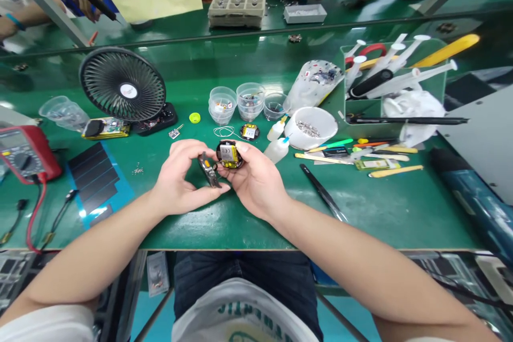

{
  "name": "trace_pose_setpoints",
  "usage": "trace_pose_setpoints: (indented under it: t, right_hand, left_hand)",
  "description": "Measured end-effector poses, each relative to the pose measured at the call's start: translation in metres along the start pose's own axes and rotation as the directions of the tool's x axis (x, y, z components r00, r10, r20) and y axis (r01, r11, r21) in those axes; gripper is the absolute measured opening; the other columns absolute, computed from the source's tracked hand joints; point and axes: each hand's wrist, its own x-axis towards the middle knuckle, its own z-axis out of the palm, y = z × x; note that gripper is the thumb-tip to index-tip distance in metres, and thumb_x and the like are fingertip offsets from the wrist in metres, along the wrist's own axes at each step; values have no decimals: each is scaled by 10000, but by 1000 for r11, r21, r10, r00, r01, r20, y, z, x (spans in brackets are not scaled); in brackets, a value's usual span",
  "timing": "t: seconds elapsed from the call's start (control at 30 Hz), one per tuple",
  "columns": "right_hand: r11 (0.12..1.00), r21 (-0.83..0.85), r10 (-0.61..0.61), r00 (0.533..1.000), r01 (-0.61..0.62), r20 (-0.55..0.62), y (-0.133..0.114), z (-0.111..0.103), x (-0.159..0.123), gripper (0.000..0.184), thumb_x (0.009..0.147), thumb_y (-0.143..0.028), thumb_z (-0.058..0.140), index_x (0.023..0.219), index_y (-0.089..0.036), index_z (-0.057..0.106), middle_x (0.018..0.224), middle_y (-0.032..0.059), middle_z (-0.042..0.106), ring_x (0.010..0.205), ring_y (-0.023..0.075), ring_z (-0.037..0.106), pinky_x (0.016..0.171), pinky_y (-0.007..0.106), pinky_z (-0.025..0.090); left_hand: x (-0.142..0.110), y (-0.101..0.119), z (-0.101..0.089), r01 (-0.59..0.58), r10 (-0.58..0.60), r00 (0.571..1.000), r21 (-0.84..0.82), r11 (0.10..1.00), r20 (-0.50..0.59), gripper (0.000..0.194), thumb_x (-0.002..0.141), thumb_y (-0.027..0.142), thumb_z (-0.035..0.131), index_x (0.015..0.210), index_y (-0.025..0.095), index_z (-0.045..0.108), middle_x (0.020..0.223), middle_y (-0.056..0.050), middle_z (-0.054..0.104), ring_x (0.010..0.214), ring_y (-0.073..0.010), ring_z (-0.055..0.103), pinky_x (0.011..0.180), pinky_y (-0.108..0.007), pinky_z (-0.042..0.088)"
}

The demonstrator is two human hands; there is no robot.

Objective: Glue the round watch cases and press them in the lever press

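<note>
White printed tee (pixel 240 312) and dark jeans (pixel 244 278) are right under me, and just past the bench edge both my hands are up over the glossy green bench top (pixel 401 214). My left hand (pixel 182 176) is curled nearly shut, fingertips pinching a narrow dark metal part (pixel 208 170), while my right hand (pixel 256 179) is half closed, cradling a round black module with a yellow label (pixel 230 154). Those two sit right beside each other between my hands, and I can't tell from here if a fine wire joins them.

Honestly the pinch is my worry: both pieces are tiny, so a sweaty grip or a twitch could drop one on that shiny surface, and pulling my hands apart could strain any joint between them. Just ahead of my hands lie a coil of thin white wire (pixel 223 132) and a second round black module (pixel 249 131). Off to the right, long black tweezers (pixel 323 192) and two white squeeze bottles (pixel 276 149) are close enough to knock with a careless swing.
</note>
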Motion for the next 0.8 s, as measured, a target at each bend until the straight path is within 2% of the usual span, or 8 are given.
trace_pose_setpoints:
  t: [0.17, 0.3, 0.4, 0.53, 0.8]
  right_hand:
    - [999, -39, -28, 999, 27, -36, 1, -1, 3, 354, 792, -518, 890, 976, -242, 767, 878, -4, 784, 838, 184, 719, 834, 347, 582]
    - [997, -42, -66, 998, 66, 4, 0, -1, 4, 369, 789, -515, 891, 1035, -261, 784, 901, 2, 793, 945, 223, 748, 944, 408, 586]
    - [998, -50, -48, 998, 49, 37, -1, -1, 2, 352, 803, -490, 883, 1066, -276, 789, 933, 1, 797, 991, 226, 743, 992, 423, 574]
    - [999, -34, -17, 999, 18, 31, 0, 0, 1, 348, 775, -471, 905, 1048, -279, 805, 978, -3, 796, 961, 205, 718, 948, 392, 578]
    - [998, -55, -14, 1000, 15, 17, 0, -1, 1, 360, 776, -469, 903, 1061, -269, 813, 1038, 13, 801, 1023, 219, 710, 984, 404, 567]
  left_hand:
    - [4, 4, -1, -50, 46, 998, 78, 996, 48, 512, 868, 435, 881, 1258, 241, 611, 1084, -47, 718, 1001, -241, 686, 930, -410, 505]
    - [5, 4, 0, -51, 49, 998, 96, 994, 27, 484, 849, 434, 882, 1206, 236, 622, 1014, -33, 720, 931, -229, 690, 883, -402, 517]
    - [4, 3, 2, -70, 66, 997, 106, 992, 38, 511, 843, 425, 888, 1226, 228, 613, 1074, -59, 740, 1018, -255, 715, 950, -430, 537]
    - [2, 3, 2, -102, 93, 993, 139, 985, 68, 515, 843, 413, 889, 1234, 246, 600, 1135, -69, 768, 1107, -283, 728, 999, -457, 530]
    - [3, 5, 2, -38, 23, 996, 167, 985, 90, 499, 857, 413, 856, 1248, 249, 594, 1141, -66, 767, 1110, -275, 717, 993, -444, 511]
